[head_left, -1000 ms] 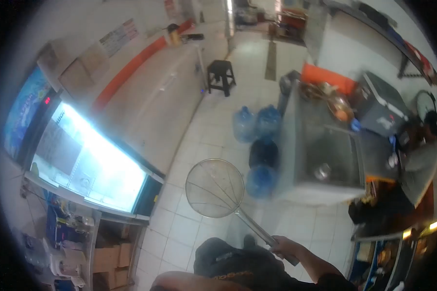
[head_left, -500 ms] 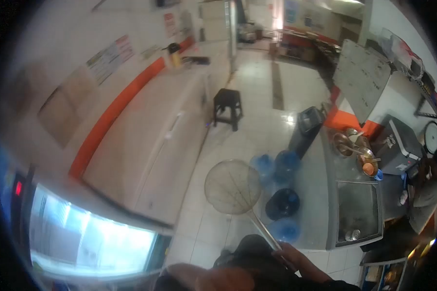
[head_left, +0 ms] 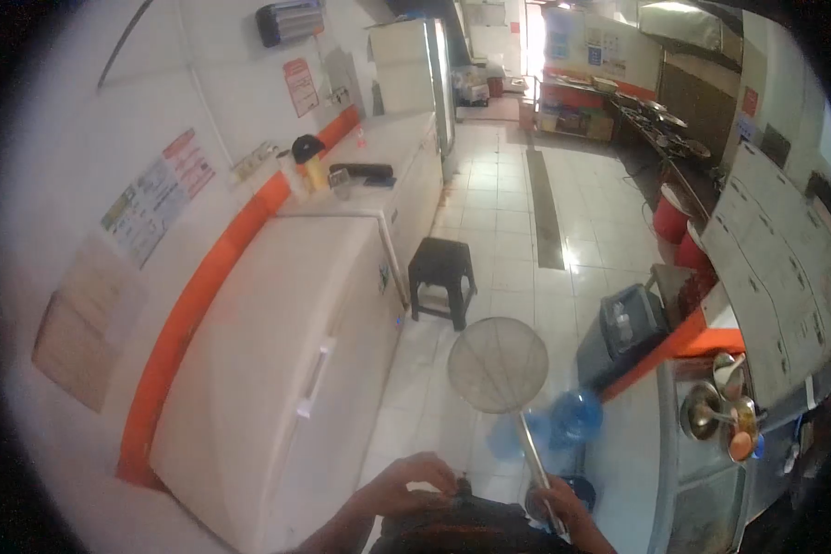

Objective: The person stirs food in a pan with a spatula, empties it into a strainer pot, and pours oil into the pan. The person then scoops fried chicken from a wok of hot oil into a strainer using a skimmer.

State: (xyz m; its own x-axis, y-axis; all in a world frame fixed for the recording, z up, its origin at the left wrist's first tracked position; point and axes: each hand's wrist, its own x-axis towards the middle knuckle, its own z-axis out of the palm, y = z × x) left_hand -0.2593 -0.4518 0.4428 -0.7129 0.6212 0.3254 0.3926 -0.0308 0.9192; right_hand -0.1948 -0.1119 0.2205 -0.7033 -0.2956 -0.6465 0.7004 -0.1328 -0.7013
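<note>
A round wire-mesh skimmer [head_left: 499, 366] points up and away from the body, its mesh head over the tiled floor. My right hand [head_left: 564, 506] is wrapped round its metal handle at the bottom of the view. Close to the dark clothing at my waist is my left hand [head_left: 419, 483], its fingers curled together near a small dark thing that I cannot make out. Beyond the mesh head stands a black stool [head_left: 441, 268].
White chest freezers [head_left: 277, 277] line the left wall. On the right are a grey bin [head_left: 626, 323], blue water bottles [head_left: 577, 415] on the floor and a metal counter [head_left: 671, 434] with bowls. Red buckets [head_left: 671, 214] stand farther back.
The view has moved forward and tilted up; the lit display fridge has gone out of view at the left. My left hand has come clearly into view at the waist. The skimmer stays in my right hand.
</note>
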